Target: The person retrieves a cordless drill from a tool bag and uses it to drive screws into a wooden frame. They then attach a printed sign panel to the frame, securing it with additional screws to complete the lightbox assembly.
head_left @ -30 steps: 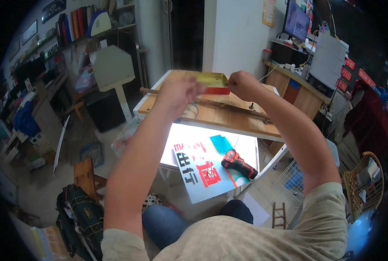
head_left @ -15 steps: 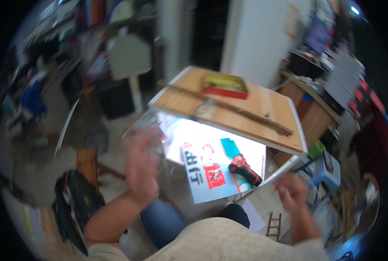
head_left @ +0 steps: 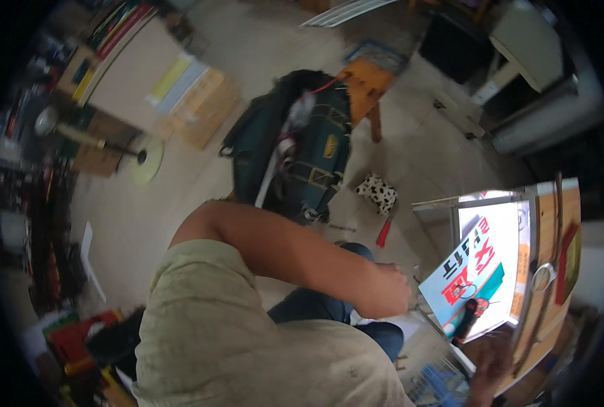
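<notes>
My left hand [head_left: 391, 288] reaches across my lap toward the small table, fingers curled in; whatever they hold, if anything, is hidden. Close to it lies a light blue printed sign sheet [head_left: 444, 264] on the white-lit surface under the table's wooden top [head_left: 565, 217]. A red and black cordless drill [head_left: 470, 319] rests on the sheet's near end, beside a teal patch. My right hand [head_left: 495, 359] is smeared by motion at the table's near side, below the drill. On the wooden top are a long thin wooden strip [head_left: 536, 312], a tape roll [head_left: 543, 277] and a red-sided box [head_left: 568, 264].
A dark green tool bag [head_left: 329, 146] stands open on the floor by an orange-brown wooden stool [head_left: 366, 85]. A black-and-white spotted pouch [head_left: 378, 193] and a red-handled tool [head_left: 385, 232] lie near my knees. Left are a fan-like stand [head_left: 146, 159] and a cardboard box [head_left: 207, 108].
My view has swung left, so the table now sits at the right and the tool bag is in the middle. My left arm now crosses my lap; my right hand has moved to the table's near side.
</notes>
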A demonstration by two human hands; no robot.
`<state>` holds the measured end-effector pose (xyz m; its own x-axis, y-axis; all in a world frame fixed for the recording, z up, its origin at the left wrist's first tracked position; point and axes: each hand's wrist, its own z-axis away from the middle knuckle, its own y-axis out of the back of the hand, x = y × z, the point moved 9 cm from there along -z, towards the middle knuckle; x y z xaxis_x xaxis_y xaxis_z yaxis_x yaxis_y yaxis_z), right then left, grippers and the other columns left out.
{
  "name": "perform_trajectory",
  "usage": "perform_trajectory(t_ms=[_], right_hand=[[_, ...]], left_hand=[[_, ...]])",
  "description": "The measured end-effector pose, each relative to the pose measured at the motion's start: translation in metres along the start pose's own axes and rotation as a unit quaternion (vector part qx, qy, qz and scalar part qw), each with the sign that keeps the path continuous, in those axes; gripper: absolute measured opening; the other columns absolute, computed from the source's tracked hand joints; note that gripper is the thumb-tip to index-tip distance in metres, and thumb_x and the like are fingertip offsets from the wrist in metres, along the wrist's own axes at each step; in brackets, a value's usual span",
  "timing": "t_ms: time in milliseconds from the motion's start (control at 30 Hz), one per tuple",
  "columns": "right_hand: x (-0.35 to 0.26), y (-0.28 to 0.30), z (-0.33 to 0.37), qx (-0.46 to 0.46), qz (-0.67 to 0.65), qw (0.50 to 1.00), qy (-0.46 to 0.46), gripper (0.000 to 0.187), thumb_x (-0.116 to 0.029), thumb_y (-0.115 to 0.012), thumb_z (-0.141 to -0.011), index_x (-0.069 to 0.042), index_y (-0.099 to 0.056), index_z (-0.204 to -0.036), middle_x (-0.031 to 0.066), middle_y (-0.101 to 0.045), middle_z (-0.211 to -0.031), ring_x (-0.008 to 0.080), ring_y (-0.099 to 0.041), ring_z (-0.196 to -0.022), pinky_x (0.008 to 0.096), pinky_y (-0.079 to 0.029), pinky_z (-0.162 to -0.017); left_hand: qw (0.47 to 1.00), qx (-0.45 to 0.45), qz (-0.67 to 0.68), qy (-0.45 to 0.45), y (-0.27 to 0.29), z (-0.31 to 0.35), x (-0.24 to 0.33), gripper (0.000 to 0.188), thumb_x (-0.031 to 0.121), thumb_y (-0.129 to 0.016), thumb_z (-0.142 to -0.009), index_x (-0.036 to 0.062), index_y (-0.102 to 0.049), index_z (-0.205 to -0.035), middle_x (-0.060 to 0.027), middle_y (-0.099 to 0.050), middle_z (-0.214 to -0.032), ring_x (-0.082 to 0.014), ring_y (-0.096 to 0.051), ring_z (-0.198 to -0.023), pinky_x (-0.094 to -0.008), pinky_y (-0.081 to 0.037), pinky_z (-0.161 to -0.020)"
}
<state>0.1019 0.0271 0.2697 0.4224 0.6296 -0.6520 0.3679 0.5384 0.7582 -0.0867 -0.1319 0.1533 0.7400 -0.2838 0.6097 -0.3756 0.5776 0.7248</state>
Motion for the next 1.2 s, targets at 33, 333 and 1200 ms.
perform_trajectory(t_ms=[33,333,1200], right_hand=[[-0.005,-0.005,0.000,-0.049,-0.036,0.998,-0.036,0.021,-0.018,-0.054,-0.097,0.002,-0.061,-0.098,0.0103,-0.059,-0.099,0.0219,-0.056,-0.097,0.0352,-0.045,-0.086],[-0.028,-0.027,0.073,-0.428,0.143,0.888,-0.088,0.017,-0.013,-0.063,-0.089,0.002,-0.070,-0.094,0.0121,-0.066,-0.078,0.0202,-0.064,-0.071,0.0325,-0.052,-0.068],[-0.325,-0.369,0.057,-0.577,0.247,0.732,0.263,0.026,-0.015,-0.067,-0.085,0.003,-0.069,-0.105,0.0213,-0.071,-0.088,0.0333,-0.070,-0.081,0.0421,-0.055,-0.072]], left_hand=[[0.997,0.034,0.060,0.024,-0.002,0.017,0.006,0.031,0.028,-0.068,-0.088,0.0029,-0.068,-0.106,-0.0208,-0.064,-0.115,-0.0326,-0.062,-0.112,-0.0476,-0.049,-0.088],[0.537,0.403,0.390,0.630,-0.217,0.260,0.086,0.043,0.028,-0.065,-0.084,0.0008,-0.063,-0.118,-0.0214,-0.066,-0.111,-0.0380,-0.062,-0.107,-0.0457,-0.049,-0.096],[0.273,0.421,0.559,0.660,-0.583,0.380,0.386,0.042,0.037,-0.053,-0.086,0.0017,-0.075,-0.089,-0.0239,-0.070,-0.093,-0.0387,-0.068,-0.090,-0.0495,-0.053,-0.086]])
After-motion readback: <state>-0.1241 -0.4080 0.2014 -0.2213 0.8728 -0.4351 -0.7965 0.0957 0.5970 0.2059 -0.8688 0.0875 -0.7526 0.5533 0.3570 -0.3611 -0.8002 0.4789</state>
